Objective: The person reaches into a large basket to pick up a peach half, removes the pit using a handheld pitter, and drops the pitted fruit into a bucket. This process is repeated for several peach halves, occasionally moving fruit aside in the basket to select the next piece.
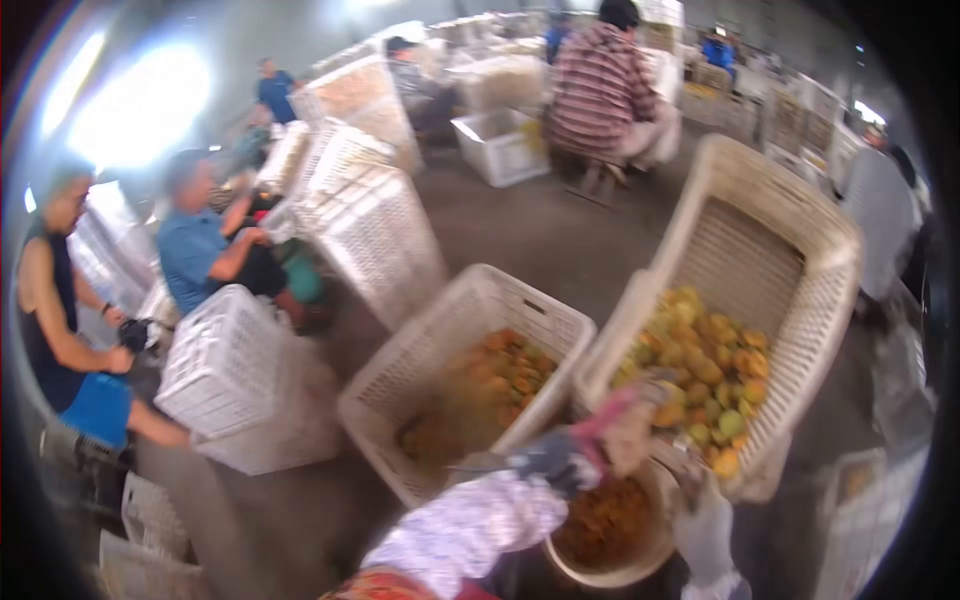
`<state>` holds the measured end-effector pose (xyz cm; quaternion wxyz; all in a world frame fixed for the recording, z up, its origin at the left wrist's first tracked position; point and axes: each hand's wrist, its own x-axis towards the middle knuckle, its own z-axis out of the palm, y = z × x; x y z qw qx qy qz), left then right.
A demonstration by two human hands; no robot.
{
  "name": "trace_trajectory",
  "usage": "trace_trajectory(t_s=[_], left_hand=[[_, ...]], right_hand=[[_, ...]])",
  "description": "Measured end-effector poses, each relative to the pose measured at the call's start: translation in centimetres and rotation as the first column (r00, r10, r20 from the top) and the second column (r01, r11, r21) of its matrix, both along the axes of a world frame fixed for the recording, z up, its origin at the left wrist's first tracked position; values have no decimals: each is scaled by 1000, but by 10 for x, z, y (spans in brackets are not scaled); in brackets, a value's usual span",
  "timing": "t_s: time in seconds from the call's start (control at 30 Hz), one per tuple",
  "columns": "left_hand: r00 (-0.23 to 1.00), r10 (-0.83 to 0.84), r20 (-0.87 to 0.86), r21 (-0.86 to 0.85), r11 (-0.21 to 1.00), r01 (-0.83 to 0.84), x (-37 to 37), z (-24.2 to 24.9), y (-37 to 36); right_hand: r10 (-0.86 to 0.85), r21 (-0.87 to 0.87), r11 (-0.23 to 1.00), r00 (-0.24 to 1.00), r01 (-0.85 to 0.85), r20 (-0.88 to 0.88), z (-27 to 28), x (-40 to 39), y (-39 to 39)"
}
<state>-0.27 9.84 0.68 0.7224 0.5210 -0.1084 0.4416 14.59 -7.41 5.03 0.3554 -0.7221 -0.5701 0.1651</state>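
My left hand (pixel 628 432), in a soiled glove with a pink edge, reaches over the near edge of a tilted white crate (pixel 835 235). Its fingers are smeared by motion and lie close to a heap of small round yellow, orange and green fruits (pixel 705 365). My right hand (pixel 703 520), in a pale grey glove, is beside the right rim of a white bucket (pixel 597 577). Its fingers look curled, and whatever they hold is too blurred to name. Orange-brown pieces (pixel 608 522) lie inside the bucket, below my hands.
Left of the bucket stands another white crate (pixel 375 400) with orange fruit pieces (pixel 505 370). Stacked crates (pixel 235 365) stand farther left, near two seated people (pixel 200 240). A person in a plaid shirt (pixel 600 85) sits ahead, beside a white bin (pixel 500 150).
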Motion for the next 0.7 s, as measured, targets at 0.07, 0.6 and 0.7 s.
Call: trace_trajectory(t_s=[0.07,0.6,0.7], left_hand=[[918,281,-279,191,953,-234,-14,26,-26],[877,190,-440,-460,791,-403,-38,42,-41],[802,278,-529,-366,778,-511,-35,56,-49]], right_hand=[[101,35,994,985,-107,138,23,-20,13],[192,64,976,964,-206,183,27,-45,43],[208,39,975,963,-218,172,25,-50,45]])
